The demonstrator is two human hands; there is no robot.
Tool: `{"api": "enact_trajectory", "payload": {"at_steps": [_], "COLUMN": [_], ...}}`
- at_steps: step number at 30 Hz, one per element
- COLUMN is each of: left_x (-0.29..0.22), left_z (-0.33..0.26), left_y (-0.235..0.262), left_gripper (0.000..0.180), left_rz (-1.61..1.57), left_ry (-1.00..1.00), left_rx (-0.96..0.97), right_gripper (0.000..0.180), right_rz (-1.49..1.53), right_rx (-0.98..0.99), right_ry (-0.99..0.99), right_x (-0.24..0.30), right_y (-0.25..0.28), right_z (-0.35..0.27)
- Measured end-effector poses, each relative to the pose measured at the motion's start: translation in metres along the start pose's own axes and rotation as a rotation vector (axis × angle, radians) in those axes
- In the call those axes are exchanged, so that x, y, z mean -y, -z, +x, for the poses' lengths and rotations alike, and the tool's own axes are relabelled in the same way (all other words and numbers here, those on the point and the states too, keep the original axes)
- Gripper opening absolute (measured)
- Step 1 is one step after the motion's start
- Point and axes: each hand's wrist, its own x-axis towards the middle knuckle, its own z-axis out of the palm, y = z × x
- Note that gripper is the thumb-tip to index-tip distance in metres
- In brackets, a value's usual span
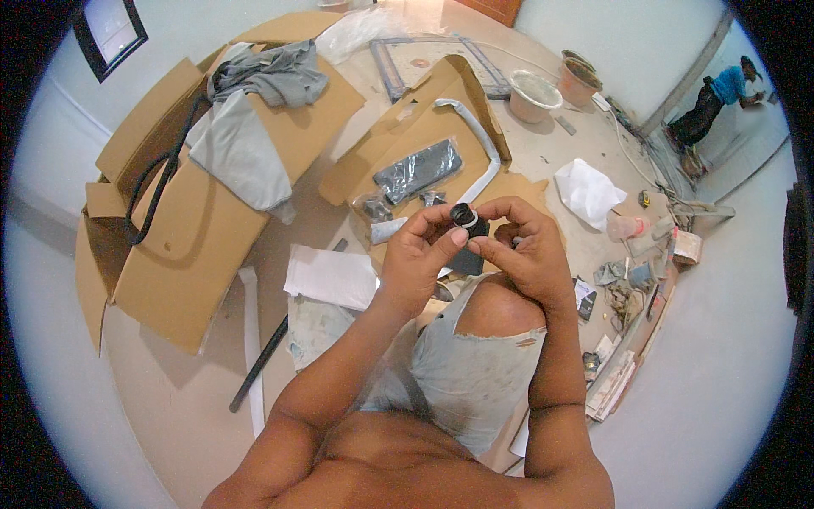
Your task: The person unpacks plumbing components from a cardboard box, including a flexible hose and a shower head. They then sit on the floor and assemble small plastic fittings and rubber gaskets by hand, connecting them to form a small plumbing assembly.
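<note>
Between both hands, above my bent knee, is a small black round fitting with a white ring around it. My left hand pinches it from the left with thumb and fingers. My right hand is closed against its lower right side, its fingers curled; a small greyish piece shows among them, too small to name. A black flat part shows just below the hands. Beyond them, a dark grey item in clear plastic and a small bagged part lie on an opened cardboard sheet.
A large cardboard box with grey cloths stands at the left. White paper and a black tube lie nearby. Two buckets stand far right. Crumpled white paper and loose tools line the right. Another person stands beyond.
</note>
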Motion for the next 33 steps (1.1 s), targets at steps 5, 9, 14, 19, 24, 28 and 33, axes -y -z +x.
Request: {"api": "enact_trajectory", "payload": {"at_steps": [5, 9, 14, 19, 24, 28, 33], "left_x": [-0.002, -0.003, -0.007, -0.013, -0.031, -0.038, -0.037], "left_z": [-0.004, -0.002, -0.002, -0.001, 0.001, 0.001, -0.001], "left_y": [0.006, 0.008, 0.011, 0.016, 0.025, 0.023, 0.016], "left_gripper": [0.029, 0.031, 0.031, 0.03, 0.031, 0.029, 0.027], "left_rz": [-0.006, -0.056, -0.013, 0.085, 0.587, 0.793, 0.767], "left_ry": [0.039, 0.068, 0.114, 0.061, -0.282, -0.399, -0.376], "left_rx": [-0.001, -0.012, -0.009, 0.053, 0.213, 0.209, 0.144], "right_gripper": [0.03, 0.031, 0.031, 0.031, 0.032, 0.034, 0.035], "right_rz": [-0.069, -0.027, -0.102, -0.088, -0.042, 0.008, 0.014], "right_rx": [0.003, 0.0, 0.029, 0.047, 0.065, 0.076, 0.118], "right_ry": [0.011, 0.041, -0.018, -0.023, -0.034, -0.043, -0.025], "right_x": [0.001, 0.001, 0.002, 0.001, -0.001, 0.001, 0.003], "right_y": [0.0, -0.002, 0.003, 0.004, 0.002, 0.003, 0.005], "right_z": [-0.001, 0.001, 0.0, -0.001, 0.0, -0.001, -0.001]}}
